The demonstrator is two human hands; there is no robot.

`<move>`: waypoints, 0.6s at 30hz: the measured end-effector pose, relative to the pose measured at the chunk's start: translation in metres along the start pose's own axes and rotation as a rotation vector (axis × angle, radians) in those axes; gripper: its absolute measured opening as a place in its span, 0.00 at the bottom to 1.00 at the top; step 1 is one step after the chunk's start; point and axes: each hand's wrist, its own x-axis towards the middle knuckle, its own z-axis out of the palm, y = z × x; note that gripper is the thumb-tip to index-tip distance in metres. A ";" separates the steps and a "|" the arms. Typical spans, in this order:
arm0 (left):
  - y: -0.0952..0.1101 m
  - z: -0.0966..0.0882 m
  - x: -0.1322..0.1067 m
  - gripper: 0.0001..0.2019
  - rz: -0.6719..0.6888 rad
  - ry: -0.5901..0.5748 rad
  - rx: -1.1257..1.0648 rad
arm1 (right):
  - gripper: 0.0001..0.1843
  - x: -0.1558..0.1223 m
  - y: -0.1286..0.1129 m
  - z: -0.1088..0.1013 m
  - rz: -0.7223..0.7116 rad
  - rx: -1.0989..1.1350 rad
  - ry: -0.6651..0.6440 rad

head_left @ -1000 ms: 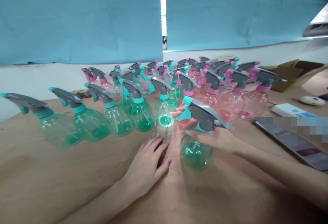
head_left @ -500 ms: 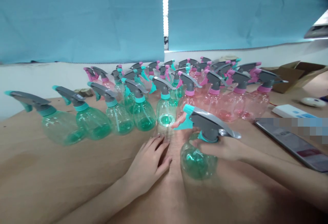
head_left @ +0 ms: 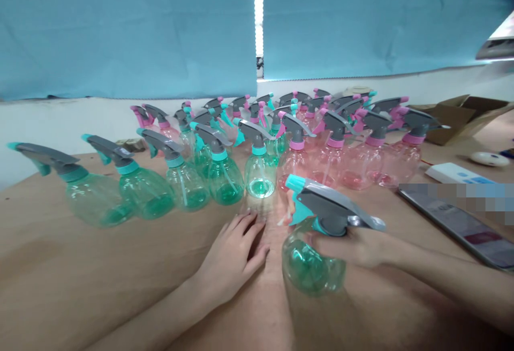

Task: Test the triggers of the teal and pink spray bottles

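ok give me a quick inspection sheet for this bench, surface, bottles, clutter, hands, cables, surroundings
surface: brown wooden table, no spills seen
job's things: green spray bottle with grey and teal trigger head, tilted, in the near middle; behind it upright green bottles to the left and pink bottles to the right
clutter: cardboard box, white box and flat dark device, partly blurred, at the right
grippers: left hand flat on the table, holding nothing; right hand closed round the green spray bottle's neck
cables: nothing seen
surroundings: blue curtain with a bright gap in the middle
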 end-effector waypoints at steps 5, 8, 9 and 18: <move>0.000 0.000 0.000 0.17 -0.012 -0.004 -0.012 | 0.11 0.002 -0.001 0.007 -0.028 0.009 0.055; 0.000 0.001 0.000 0.17 -0.013 0.000 -0.011 | 0.17 0.004 -0.003 0.011 -0.030 0.063 0.042; -0.001 0.001 0.000 0.17 -0.013 -0.003 -0.009 | 0.18 0.005 -0.003 0.012 -0.034 0.077 0.037; -0.001 0.001 0.000 0.18 -0.015 -0.018 0.016 | 0.13 0.004 -0.001 0.013 -0.034 -0.002 0.084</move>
